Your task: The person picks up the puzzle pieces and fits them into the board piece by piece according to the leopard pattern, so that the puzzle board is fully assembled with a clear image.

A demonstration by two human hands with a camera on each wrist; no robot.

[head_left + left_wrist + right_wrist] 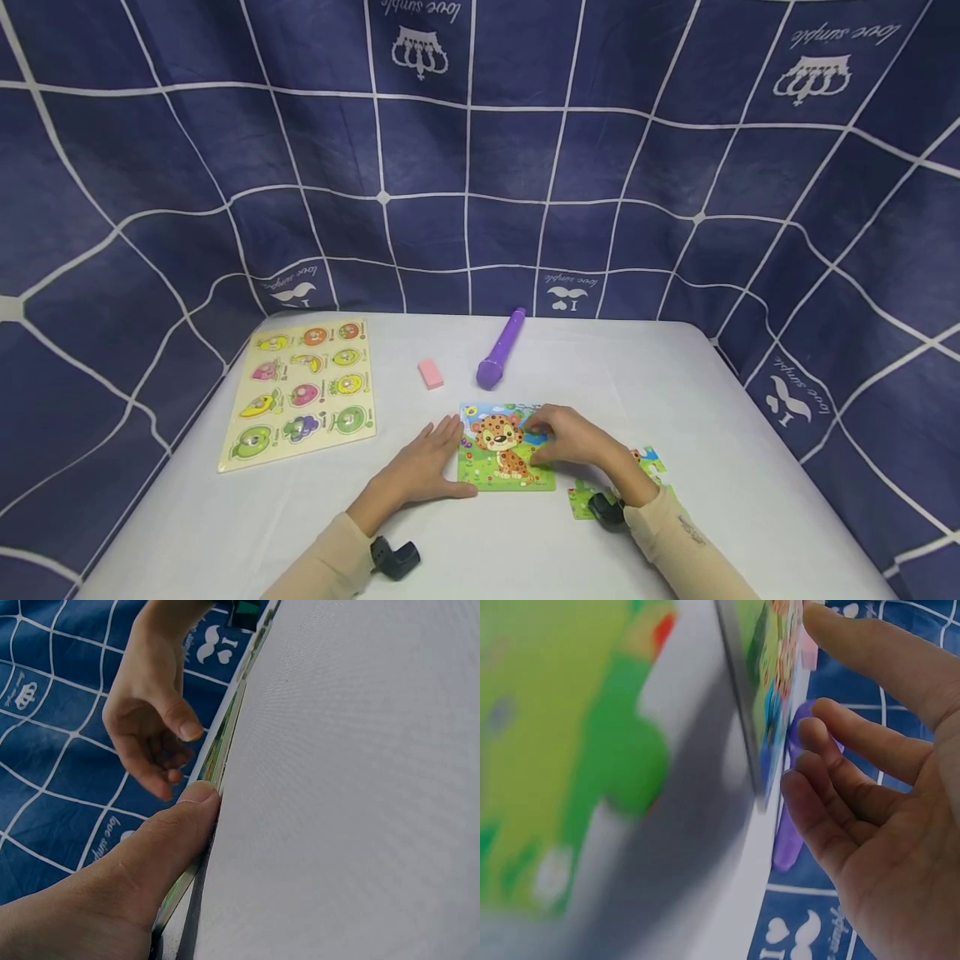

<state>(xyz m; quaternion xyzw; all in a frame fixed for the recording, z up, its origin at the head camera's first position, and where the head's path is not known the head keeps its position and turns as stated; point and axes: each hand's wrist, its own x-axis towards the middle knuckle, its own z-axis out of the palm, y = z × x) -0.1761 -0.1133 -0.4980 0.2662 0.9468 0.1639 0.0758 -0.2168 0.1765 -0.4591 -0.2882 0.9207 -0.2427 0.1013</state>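
Observation:
A square picture board (491, 479) with a spotted leopard on green grass lies flat on the white table. My left hand (420, 467) rests along its left side, with the fingers stretched out by the upper left corner and the thumb against the lower left edge. Above the board's right part is my right hand (573, 437), its fingers loosely bent. In the right wrist view nothing shows between those fingers (877, 742). Partly hidden under the right forearm are jigsaw pieces (581, 502) with green and spotted prints.
A wooden fruit peg puzzle (285, 392) lies at the left. Behind the leopard board are a pink block (431, 373) and a purple toy microphone (501, 350). A dark blue checked cloth (510, 150) hangs around the table (480, 550).

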